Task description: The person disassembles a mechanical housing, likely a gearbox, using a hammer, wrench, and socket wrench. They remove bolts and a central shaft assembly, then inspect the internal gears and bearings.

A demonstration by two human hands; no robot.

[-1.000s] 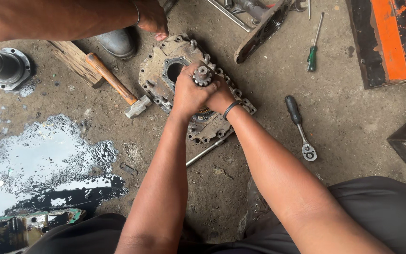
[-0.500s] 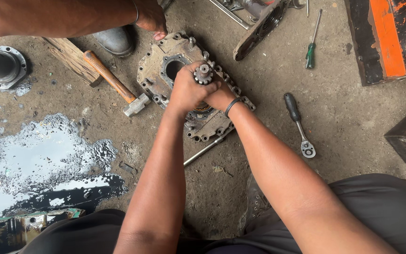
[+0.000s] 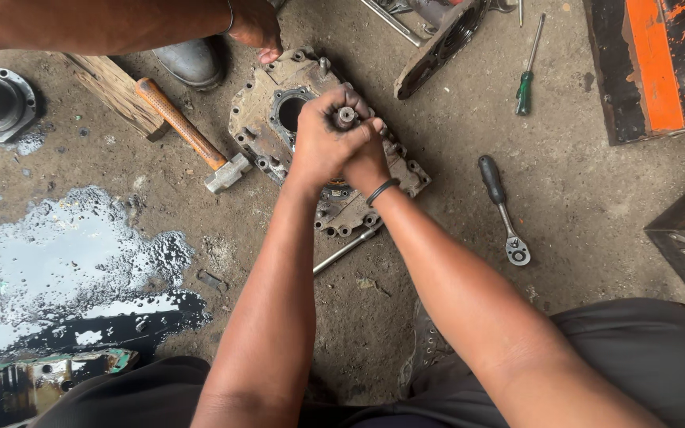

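A dirty metal gearbox cover plate (image 3: 267, 99) with bolt holes around its rim lies flat on the oily concrete floor. A short gear shaft (image 3: 346, 116) stands up from it. My left hand (image 3: 323, 139) and my right hand (image 3: 368, 157) are both wrapped tightly around this shaft, pressed together, with only its round top end showing. A black band sits on my right wrist. Another person's hand (image 3: 257, 28) rests on the plate's far edge.
A wooden-handled hammer (image 3: 188, 135) lies left of the plate beside a wood block (image 3: 112, 87). A ratchet wrench (image 3: 503, 208) and a green screwdriver (image 3: 526, 75) lie to the right. A thin steel rod (image 3: 344, 250) lies under my arms. An oil puddle (image 3: 57, 269) spreads at left. Orange metal parts (image 3: 648, 63) stand at right.
My two hands have closed further over the gear shaft, hiding its teeth. The other person's hand has stayed on the plate's far edge.
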